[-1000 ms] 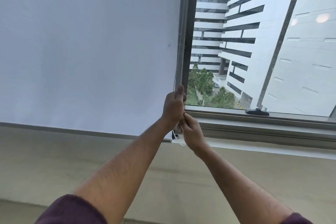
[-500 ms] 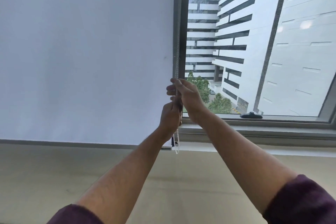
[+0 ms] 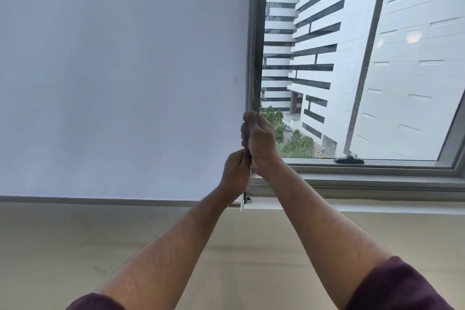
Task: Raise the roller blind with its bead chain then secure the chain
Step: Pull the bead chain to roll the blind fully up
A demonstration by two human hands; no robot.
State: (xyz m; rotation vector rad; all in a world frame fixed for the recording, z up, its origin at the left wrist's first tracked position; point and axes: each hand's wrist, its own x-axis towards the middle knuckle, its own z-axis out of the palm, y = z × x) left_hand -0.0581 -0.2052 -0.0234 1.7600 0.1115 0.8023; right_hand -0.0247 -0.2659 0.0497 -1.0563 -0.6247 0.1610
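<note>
A pale grey roller blind (image 3: 120, 78) covers the left window pane down to its bottom bar (image 3: 100, 201) near the sill. Its white bead chain (image 3: 248, 70) hangs along the blind's right edge beside the dark window frame. My right hand (image 3: 259, 141) is closed around the chain, above my left hand (image 3: 237, 171), which grips the chain lower down. The two hands touch. The chain's lower loop (image 3: 242, 205) dangles below my left wrist.
The right pane (image 3: 364, 58) is uncovered and shows white buildings and trees outside. A black window handle (image 3: 348, 160) lies on the lower frame. The grey sill (image 3: 377, 184) runs to the right, with a beige wall (image 3: 75, 246) below it.
My right hand went from below the left hand to above it and closed on the chain. The left hand slid down. The view tilted upward.
</note>
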